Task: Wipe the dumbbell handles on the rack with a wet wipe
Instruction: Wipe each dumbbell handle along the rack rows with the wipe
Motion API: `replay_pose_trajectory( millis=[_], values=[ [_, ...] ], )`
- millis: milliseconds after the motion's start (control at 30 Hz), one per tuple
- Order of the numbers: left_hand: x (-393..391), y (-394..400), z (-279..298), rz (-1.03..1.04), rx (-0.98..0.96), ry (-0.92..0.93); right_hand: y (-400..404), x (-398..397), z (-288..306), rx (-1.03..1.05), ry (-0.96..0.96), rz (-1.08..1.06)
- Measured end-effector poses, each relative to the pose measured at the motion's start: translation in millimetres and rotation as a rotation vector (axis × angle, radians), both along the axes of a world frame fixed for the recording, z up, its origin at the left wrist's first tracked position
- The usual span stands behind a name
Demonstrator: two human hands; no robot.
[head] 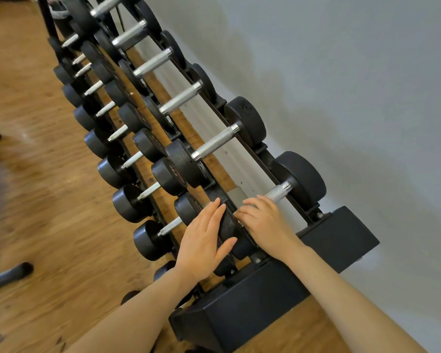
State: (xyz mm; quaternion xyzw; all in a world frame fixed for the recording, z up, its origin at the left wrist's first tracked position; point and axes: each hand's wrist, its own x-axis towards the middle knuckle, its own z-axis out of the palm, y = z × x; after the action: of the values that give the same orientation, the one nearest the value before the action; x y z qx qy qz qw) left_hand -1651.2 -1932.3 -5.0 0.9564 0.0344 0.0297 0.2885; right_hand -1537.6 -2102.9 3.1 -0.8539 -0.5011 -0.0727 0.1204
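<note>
Where handle meets (right) fingers.

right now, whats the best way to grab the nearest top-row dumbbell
Grip the knurled handle from above, between the two black heads. It lies level across the rack rails, bare at its wall end. The right hand already covers its near end; the left hand rests flat on the near head.
</note>
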Motion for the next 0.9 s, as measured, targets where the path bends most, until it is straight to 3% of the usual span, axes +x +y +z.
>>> replay_pose_trajectory(
  millis=[133, 267, 433, 667, 833, 900],
  values=[
    [-0.5, -0.5, -0.9, 0.007, -0.001, -0.006, -1.3, 8.5, 2.0, -0.072, -0.044, -0.035],
    [0.0, -0.8, -1.7, 0.005, 0.000, -0.006, 1.5, 2.0, -4.6, -0.029, 0.019, -0.035],
    [-0.1, 0.5, -2.7, -0.005, -0.014, -0.022, -8.6, 13.5, -3.4, 0.001, -0.100, -0.096],
    [0.1, -1.3, -6.3, 0.005, -0.022, -0.040, -4.0, -4.5, -11.8, 0.043, -0.076, -0.076],
    [0.3, -1.7, -8.5, 0.011, -0.036, -0.048, -6.2, -15.8, -10.9, 0.160, -0.050, -0.365],
    [0.5, -2.2, -9.8, 0.015, -0.033, -0.045, -1.1, -27.7, -13.4, 0.285, 0.112, -0.424]
  ],
)
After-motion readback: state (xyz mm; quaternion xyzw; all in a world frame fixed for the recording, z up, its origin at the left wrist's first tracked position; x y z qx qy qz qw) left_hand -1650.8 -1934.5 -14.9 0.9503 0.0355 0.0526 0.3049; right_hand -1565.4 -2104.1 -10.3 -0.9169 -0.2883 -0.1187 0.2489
